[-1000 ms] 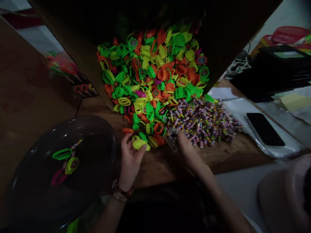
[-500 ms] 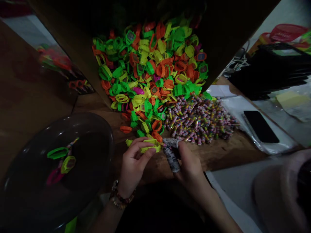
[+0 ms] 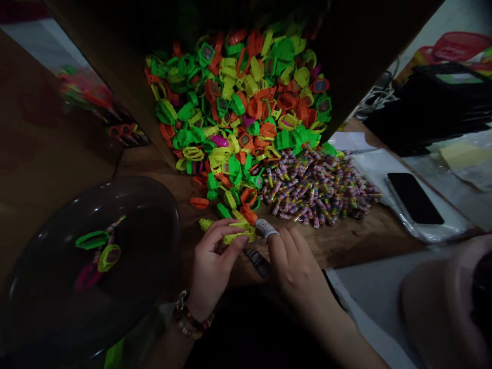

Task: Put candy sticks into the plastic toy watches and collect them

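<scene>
In the head view, the heap of toy watches [image 3: 238,113] spills out of a cardboard box [image 3: 115,66] onto the wooden table [image 3: 357,246]. At the heap's near edge, the left hand [image 3: 213,259] has its thumb and fingers closed on a yellow toy watch [image 3: 240,234]. The right hand [image 3: 294,256], also just nearer than the heap, wears grey covers on its index finger and thumb; these stand parted at the watch's right end. The light is poor, so I cannot tell whether they grip something small. Right of the heap, and touching it, lie many small wrapped sticks [image 3: 319,189]; farther right, a black phone [image 3: 415,197] rests on clear plastic. Left of the heap, a dark basin [image 3: 175,205] holds green, yellow and magenta pieces.
</scene>
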`<act>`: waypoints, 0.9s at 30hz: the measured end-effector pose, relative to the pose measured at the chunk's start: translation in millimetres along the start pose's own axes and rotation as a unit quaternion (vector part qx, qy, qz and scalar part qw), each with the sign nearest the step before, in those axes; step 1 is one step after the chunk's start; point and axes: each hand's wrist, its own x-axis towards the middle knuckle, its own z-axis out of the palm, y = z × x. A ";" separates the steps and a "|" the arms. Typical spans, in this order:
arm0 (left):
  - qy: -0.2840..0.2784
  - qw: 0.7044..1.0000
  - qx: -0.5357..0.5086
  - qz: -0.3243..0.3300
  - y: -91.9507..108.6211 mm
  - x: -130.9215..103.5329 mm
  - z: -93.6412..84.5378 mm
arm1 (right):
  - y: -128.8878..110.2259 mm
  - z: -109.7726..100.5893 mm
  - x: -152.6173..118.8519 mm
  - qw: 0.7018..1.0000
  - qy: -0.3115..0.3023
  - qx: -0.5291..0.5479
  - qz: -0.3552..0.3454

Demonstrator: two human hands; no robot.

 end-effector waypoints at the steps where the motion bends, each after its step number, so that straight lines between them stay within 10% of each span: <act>1: 0.003 1.000 -0.004 -0.010 -1.8 -1.5 0.6 | 0.2 0.0 1.6 1.000 0.005 -0.025 -0.011; 18: 0.005 0.999 0.031 -0.037 -7.4 -11.8 -4.2 | 1.7 5.6 -2.8 0.997 -0.015 -0.054 -0.051; 27: -0.005 0.984 0.165 0.065 5.2 -17.1 -13.8 | -1.3 15.0 -3.9 0.994 0.035 0.052 -0.085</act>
